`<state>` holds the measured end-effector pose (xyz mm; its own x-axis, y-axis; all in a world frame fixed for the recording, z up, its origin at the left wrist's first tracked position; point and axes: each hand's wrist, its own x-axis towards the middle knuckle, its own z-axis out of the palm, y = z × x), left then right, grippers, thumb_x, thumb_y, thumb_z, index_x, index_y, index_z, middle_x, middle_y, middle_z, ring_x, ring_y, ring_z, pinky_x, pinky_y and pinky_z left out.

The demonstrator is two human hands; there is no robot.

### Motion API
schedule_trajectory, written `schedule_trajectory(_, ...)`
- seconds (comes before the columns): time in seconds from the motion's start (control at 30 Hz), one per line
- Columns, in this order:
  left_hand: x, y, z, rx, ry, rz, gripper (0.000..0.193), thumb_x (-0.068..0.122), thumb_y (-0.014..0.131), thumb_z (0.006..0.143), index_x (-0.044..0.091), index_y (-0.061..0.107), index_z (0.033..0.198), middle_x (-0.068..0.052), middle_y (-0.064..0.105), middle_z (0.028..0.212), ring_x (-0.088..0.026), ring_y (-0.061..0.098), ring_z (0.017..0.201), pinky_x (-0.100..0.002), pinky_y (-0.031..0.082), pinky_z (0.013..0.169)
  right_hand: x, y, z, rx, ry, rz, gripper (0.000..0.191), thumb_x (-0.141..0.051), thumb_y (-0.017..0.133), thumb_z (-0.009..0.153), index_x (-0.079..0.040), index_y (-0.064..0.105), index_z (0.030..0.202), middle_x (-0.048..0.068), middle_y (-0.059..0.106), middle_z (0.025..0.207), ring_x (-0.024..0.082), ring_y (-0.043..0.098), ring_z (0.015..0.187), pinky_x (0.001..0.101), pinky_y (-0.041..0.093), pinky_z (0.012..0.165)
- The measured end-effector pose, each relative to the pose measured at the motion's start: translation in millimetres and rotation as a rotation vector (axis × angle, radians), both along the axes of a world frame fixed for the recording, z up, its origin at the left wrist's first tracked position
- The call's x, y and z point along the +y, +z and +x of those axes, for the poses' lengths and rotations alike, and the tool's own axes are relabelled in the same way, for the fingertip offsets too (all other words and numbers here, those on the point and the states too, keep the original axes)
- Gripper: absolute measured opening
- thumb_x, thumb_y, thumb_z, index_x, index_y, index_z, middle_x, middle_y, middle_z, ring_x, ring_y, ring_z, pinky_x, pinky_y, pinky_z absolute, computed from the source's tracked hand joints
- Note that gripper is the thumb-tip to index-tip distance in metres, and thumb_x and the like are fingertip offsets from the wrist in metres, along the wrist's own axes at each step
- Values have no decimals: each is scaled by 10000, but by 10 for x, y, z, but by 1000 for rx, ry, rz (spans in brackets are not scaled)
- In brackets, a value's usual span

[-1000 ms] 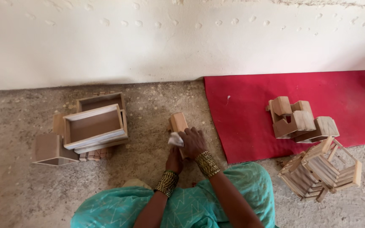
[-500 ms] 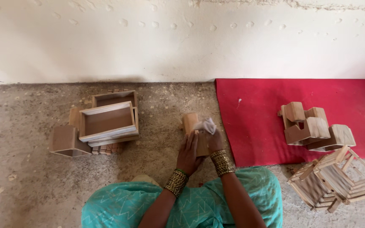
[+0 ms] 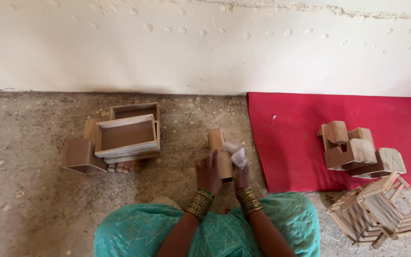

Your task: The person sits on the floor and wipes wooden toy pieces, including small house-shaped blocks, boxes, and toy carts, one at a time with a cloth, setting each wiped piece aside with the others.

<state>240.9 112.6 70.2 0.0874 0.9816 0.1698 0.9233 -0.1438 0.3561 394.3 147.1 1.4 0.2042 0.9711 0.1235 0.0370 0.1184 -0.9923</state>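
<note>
Both hands meet low in the middle of the view, above the person's teal-clad lap. Left hand (image 3: 209,172) wraps around the near end of a long wooden block (image 3: 219,152), fingers curled shut on its side. Right hand (image 3: 241,175) sits just beside it on the other side, closed on a crumpled white cloth (image 3: 234,154) that presses against the block's upper right face. Stacks of gold bangles ring both wrists. The block points away from the person toward the wall (image 3: 205,43), held just over the rough concrete floor (image 3: 24,200).

To the left on the floor lies a pile of shallow wooden trays (image 3: 127,135), with a small open wooden box (image 3: 79,157) touching its left side. To the right, a red mat (image 3: 300,138) lies against the base of the wall and carries a cluster of small wooden boxes (image 3: 357,152). Near the mat's front right corner, on the floor, slatted wooden crates (image 3: 381,212) lean against one another.
</note>
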Motion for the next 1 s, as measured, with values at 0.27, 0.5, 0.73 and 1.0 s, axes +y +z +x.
schedule_trajectory(0.27,-94,-9,-395,-29,130,-170,931,165,714,899,234,144,1632,-163,426,1517,-386,560,1235,-648,542,879,-40,-22,-130,-489,24,102,469,-55,495,819,32,644,1255,307,719,1122,455,695,1064,509,569,920)
schedule_trajectory(0.5,7,-290,-733,-424,28,-470,1552,474,982,634,174,-191,1604,-287,253,1586,-450,439,1365,-563,486,1063,-32,24,-170,-572,-73,-86,408,-38,576,847,3,627,1250,331,698,1059,522,655,1030,562,543,883)
schedule_trajectory(0.73,114,-582,-759,-713,406,-451,1588,675,888,498,121,-32,1668,-297,272,1623,-438,461,1422,-511,460,1156,-180,-9,-288,-578,43,94,406,-38,654,875,-19,607,1277,264,734,1082,445,708,1014,497,577,837)
schedule_trajectory(1.0,305,-683,-878,-943,778,-544,1340,519,965,573,6,236,1573,-280,394,1501,-430,565,1292,-519,546,1055,-60,-55,-278,-570,18,-74,387,-107,669,884,-27,641,1262,266,738,1072,428,721,988,489,582,829)
